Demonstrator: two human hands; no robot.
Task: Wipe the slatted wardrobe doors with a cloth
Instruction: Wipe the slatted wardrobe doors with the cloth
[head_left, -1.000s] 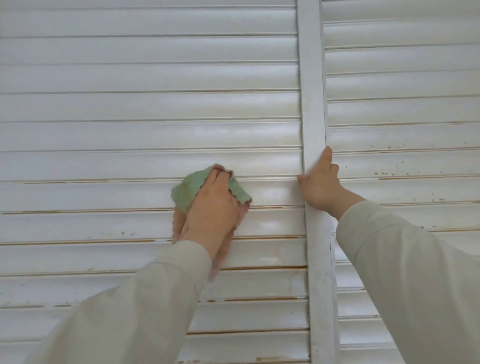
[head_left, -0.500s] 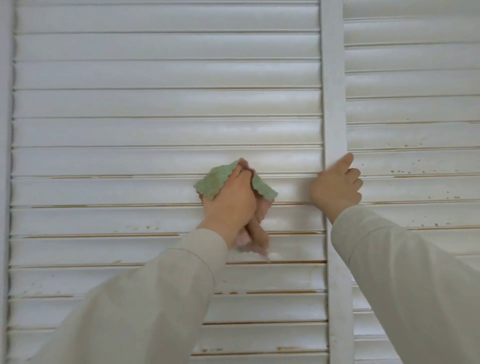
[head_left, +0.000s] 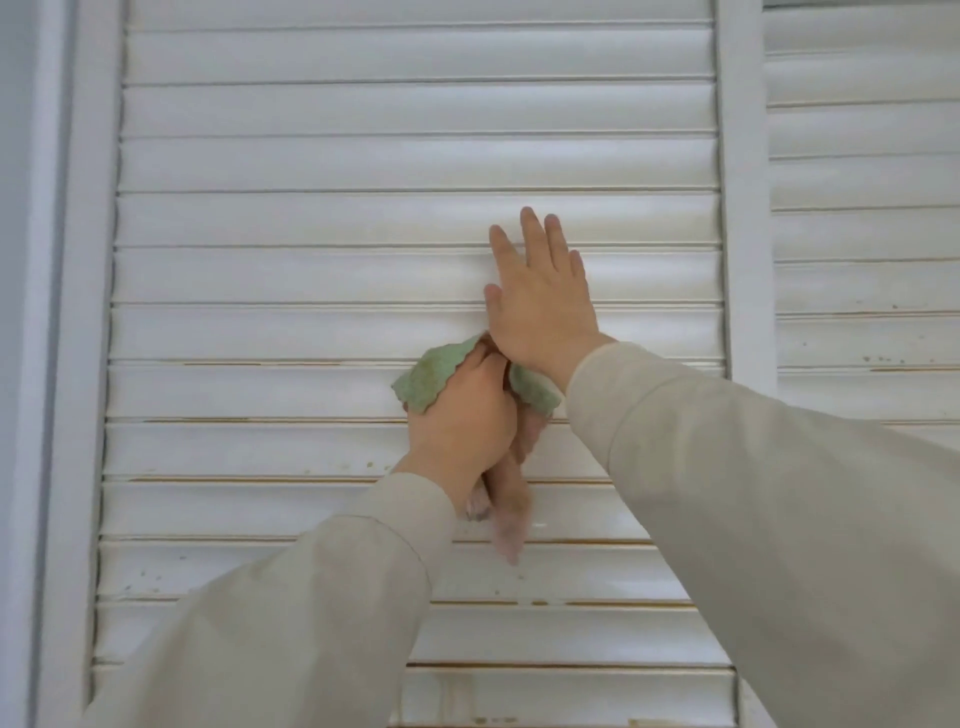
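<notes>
Head view: white slatted door (head_left: 363, 171) fills the frame, horizontal rounded slats, glossy paint. Vertical stile (head_left: 743, 182) at right, second slatted door (head_left: 862, 234) beyond it. Left side: door's own stile, then a plain pale frame (head_left: 31, 260). Paint is worn on the lower slats: brownish lines along slat edges, small dark specks lower left and on the right door. Upper slats look cleaner.

Left hand (head_left: 460, 415) grips the cloth (head_left: 423, 379), fingers curled round it, bunched against a slat about mid-height, right of the panel's centre. Cloth is soft, scalloped edge, green on the part above the hand, pinkish on the tail hanging below the wrist. Green part also shows to the right of the knuckles.

Right hand (head_left: 543, 301) lies flat on the slats just above the left hand, fingers straight and slightly spread, pointing up, holding nothing. Its wrist crosses over the cloth's right edge. Both sleeves (head_left: 753, 493) are beige, plain fabric.
</notes>
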